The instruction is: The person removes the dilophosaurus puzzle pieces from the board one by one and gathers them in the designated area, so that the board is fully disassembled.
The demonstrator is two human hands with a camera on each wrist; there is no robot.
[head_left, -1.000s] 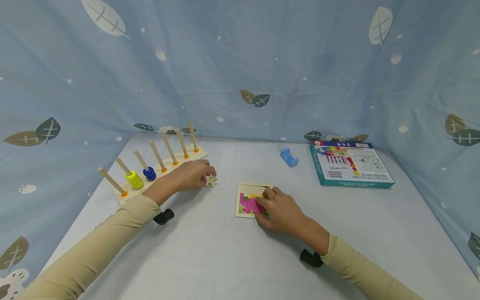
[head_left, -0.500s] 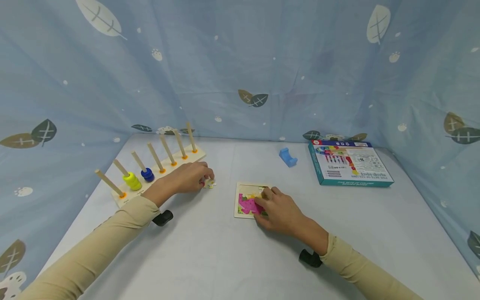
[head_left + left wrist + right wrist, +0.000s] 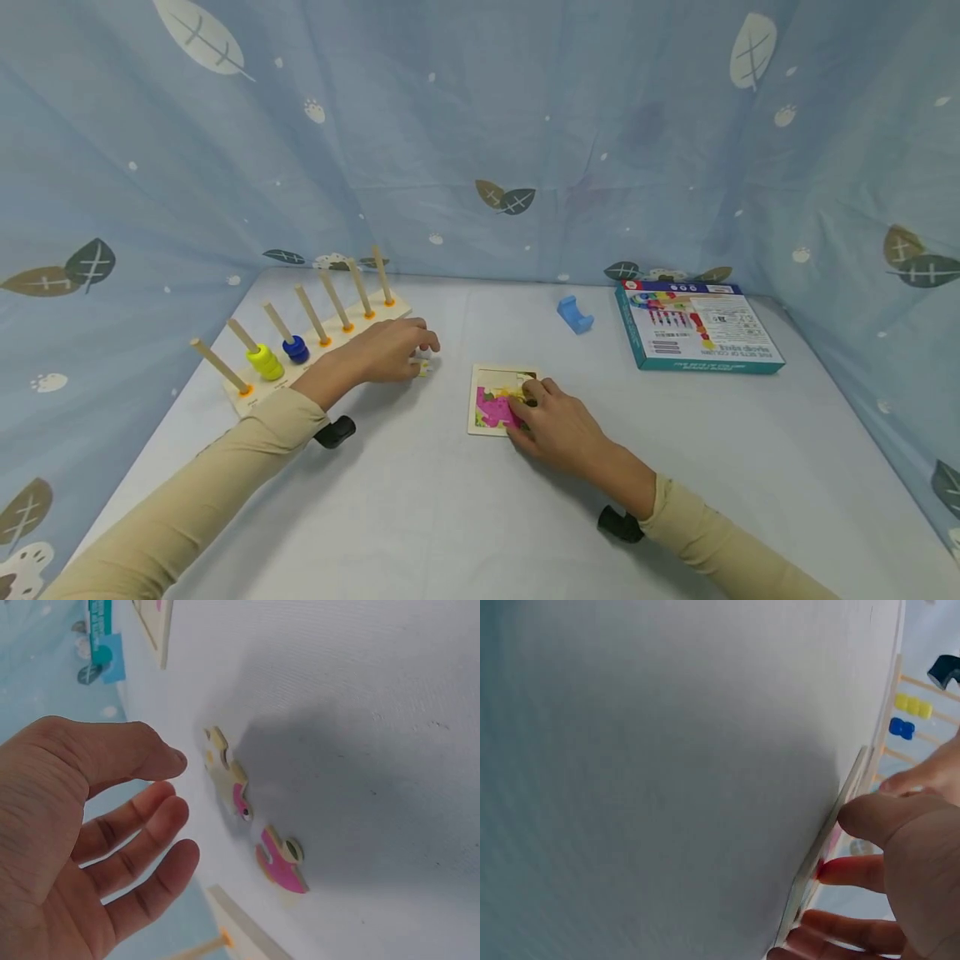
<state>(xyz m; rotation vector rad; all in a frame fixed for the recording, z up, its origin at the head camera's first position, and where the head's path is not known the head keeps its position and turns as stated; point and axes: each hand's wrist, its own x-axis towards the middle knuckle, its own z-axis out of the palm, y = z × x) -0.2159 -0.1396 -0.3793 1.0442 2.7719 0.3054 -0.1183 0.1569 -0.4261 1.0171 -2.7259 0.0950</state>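
My left hand point(image 3: 392, 350) hovers by the loose puzzle pieces in front of the peg stand. In the left wrist view its fingers are apart with nothing between them. Just off the thumb lies a cream piece with pink and an eye point(image 3: 225, 776); beside it is a pink-and-green piece point(image 3: 281, 862). Both lie on the white tabletop. My right hand point(image 3: 562, 429) holds the right side of a square wooden puzzle board point(image 3: 487, 377) with a pink picture. Its thumb is at the front edge, its fingertips on the board. That hand hides the picture's right part.
A wooden peg stand point(image 3: 250, 397) with several upright pegs stands at the left, bearing yellow beads point(image 3: 265, 362) and blue beads point(image 3: 296, 349). Back right are a light-blue plastic holder point(image 3: 575, 315) and a flat teal box point(image 3: 705, 365). A patterned blue curtain point(image 3: 420, 150) surrounds the table.
My left hand's fingers have spread and lifted off the puzzle piece they were touching, and the hand has shifted slightly right. The right hand stays on the board.
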